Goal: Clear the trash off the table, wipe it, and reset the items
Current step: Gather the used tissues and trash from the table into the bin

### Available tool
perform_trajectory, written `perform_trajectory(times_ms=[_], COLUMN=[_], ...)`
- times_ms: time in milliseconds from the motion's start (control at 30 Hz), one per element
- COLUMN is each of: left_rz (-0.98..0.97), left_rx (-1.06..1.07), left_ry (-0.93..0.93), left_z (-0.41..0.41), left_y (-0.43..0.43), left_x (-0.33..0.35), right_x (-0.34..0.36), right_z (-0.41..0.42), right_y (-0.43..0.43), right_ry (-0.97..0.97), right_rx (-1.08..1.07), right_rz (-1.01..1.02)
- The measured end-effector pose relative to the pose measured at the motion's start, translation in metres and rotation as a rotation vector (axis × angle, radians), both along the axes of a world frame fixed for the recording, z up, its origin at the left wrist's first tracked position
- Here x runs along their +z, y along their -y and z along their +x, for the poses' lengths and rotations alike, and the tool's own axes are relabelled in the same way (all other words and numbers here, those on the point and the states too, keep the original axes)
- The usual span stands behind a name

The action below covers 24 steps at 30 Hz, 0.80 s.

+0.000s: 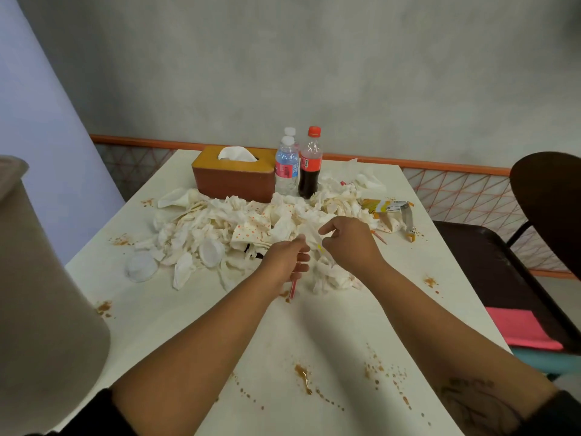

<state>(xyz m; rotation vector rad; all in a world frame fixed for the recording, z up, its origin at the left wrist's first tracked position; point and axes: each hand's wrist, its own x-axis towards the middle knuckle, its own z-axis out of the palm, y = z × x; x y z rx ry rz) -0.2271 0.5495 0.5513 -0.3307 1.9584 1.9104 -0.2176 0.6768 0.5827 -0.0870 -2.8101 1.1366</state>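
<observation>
You're in the trash-clearing step: your left hand [287, 259] grips a red straw [294, 286], your right hand [349, 243] pinches a white scrap [309, 234] atop the napkin pile [220, 228] at 12 o'clock; next, carry both to the grey container [37, 278] at 9 o'clock

A single head-worn camera is looking forward and down from above the near edge of the table [151, 297]. It is facing along the table toward the grey wall [314, 58], which is filling the upper half of the frame. The camera is sitting close. Both forearms are entering from the bottom corners, and the left hand [287, 259] and right hand [349, 243] are meeting at centre. The straw [294, 286] in the left hand and the tissue [311, 236] pinched by the right are showing plainly. The wide lens is taking in a bin [47, 278] at lower left and a chair [547, 199] at the right edge.
</observation>
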Motion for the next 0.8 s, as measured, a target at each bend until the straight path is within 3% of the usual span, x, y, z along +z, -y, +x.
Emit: perform_trajectory(times_ms=[167, 300, 433, 533, 667, 800], left_rz=[0.529, 0.552, 0.445, 0.447, 0.442, 0.379], left_rx=[0.105, 0.28, 0.417, 0.419, 0.397, 0.408], left_ry=[0.167, 0.185, 0.179, 0.188, 0.178, 0.158], left_z=[0.002, 0.001, -0.004, -0.003, 0.0, -0.002], left_y=[-0.005, 0.003, 0.023, 0.037, 0.046, 0.052], left_x=[0.005, 0.005, 0.003, 0.001, 0.001, -0.002], right_x=[0.0, -0.008, -0.027, -0.043, -0.052, -0.055], right_z=[0.009, 0.005, -0.013, -0.021, -0.028, -0.033], right_y=[0.013, 0.022, 0.02, 0.024, 0.036, 0.046], right_ry=[0.035, 0.056, 0.014, 0.117, 0.264, 0.309], right_rx=[0.077, 0.125, 0.126, 0.068, 0.0, -0.036], right_rz=[-0.224, -0.279, 0.226, 0.502, 0.691, 0.753])
